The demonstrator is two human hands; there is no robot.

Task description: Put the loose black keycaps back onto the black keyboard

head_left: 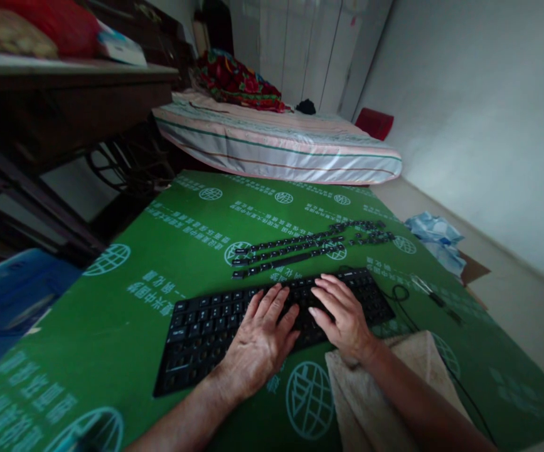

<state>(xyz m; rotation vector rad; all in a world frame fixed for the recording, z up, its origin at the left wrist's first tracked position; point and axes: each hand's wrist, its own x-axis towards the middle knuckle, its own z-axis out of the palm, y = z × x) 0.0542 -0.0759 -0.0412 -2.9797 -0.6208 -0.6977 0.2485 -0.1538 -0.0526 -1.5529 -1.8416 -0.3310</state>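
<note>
A black keyboard [196, 323] lies at a slant on the green board, its lower rows partly without keycaps. My left hand [262, 336] rests palm down over its middle, fingers spread on the keys. Just to the right, my right hand [342, 317] is over the keyboard with fingers bent and apart, and nothing shows in its grasp. Both hands hide part of the middle keys. Beyond the keyboard, loose black keycaps [295, 254] lie in several rows, with a smaller group [373, 237] at their right.
A beige cloth [394, 383] lies under my right forearm. The keyboard's cable [408, 314] and a thin brush-like tool [434, 295] are to the right. Past the green board [159, 276] stands a bed [276, 141]; a blue container [10, 301] is at left.
</note>
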